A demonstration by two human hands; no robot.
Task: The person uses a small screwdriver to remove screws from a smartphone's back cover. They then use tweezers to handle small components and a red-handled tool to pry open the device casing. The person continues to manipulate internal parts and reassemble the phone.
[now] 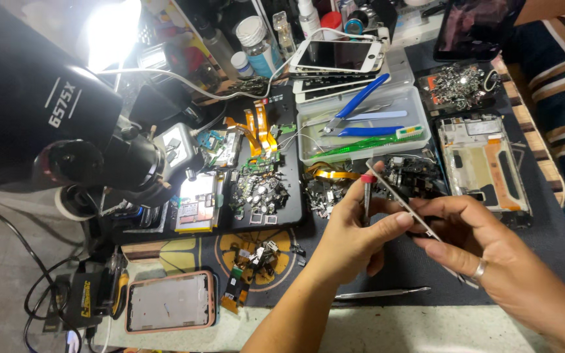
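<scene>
Both hands meet just above the dark mat (pixel 387 274): the right hand (pixel 485 255) pinches a thin phone panel (pixel 403 199) edge-on, while the left hand (pixel 354 235) grips a small red-capped screwdriver (pixel 367 193) against it. Steadying the panel and keeping the tip square looks wise, since loose parts (pixel 259 193) and a clear tray of blue pliers (pixel 361 108) crowd beyond.

Bare mat (pixel 420 268) lies open under the hands; microscope (pixel 47 111) and parts tray (pixel 361 124) block beyond.
</scene>
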